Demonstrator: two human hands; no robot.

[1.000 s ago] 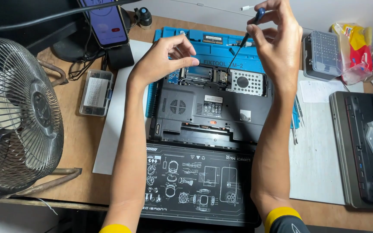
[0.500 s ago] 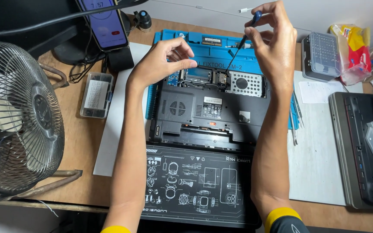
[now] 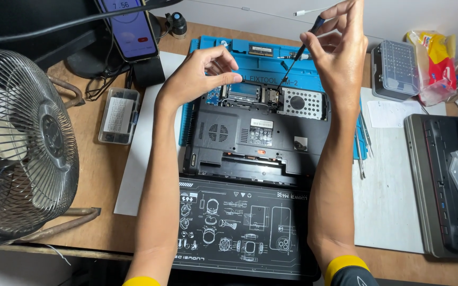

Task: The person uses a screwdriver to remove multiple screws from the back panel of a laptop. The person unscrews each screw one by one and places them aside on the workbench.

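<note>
Pinching a screwdriver [image 3: 298, 55], right hand [image 3: 335, 53] works the laptop's [image 3: 255, 143] rear edge; left hand [image 3: 197, 79] curled, empty.

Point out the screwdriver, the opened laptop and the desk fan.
screwdriver [image 3: 299, 53], head view, on the thin shaft below the right hand [image 3: 337, 53].
opened laptop [image 3: 239, 132], head view, on the dark bottom shell near the vent.
desk fan [image 3: 22, 143], head view, on the wire grille.

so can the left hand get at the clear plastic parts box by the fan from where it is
Probably yes. The left hand rests at the opened laptop's top edge, and the clear parts box lies just to its left on bare desk, with nothing between them; the fan stands further left.
</note>
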